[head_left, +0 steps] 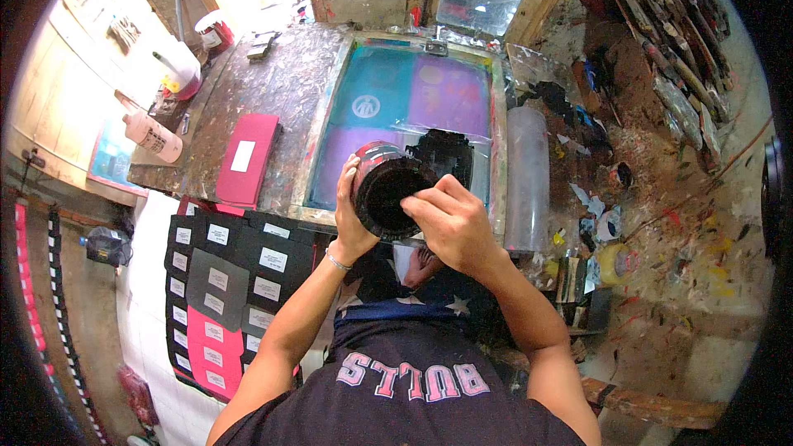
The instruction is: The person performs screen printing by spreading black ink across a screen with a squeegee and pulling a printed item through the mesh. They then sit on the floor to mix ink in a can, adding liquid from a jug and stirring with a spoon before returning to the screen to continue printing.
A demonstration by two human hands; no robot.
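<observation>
My left hand [352,213] grips the side of a round ink tub [388,188], black inside and smeared red outside, tilted over a printing screen. My right hand [450,221] reaches into the tub's mouth, its fingers closed on something I cannot make out. The wooden-framed screen [324,136] lies flat on the workbench, its mesh stained teal and purple. A blob of black ink [442,151] sits on the mesh just past the tub.
A pink folder [246,159] lies left of the screen on the paint-spattered bench [273,83]. Several black and pink folders with white labels [216,281] are spread at lower left. A white bottle [153,136] lies far left. A clear roll [527,177] and rags lie right.
</observation>
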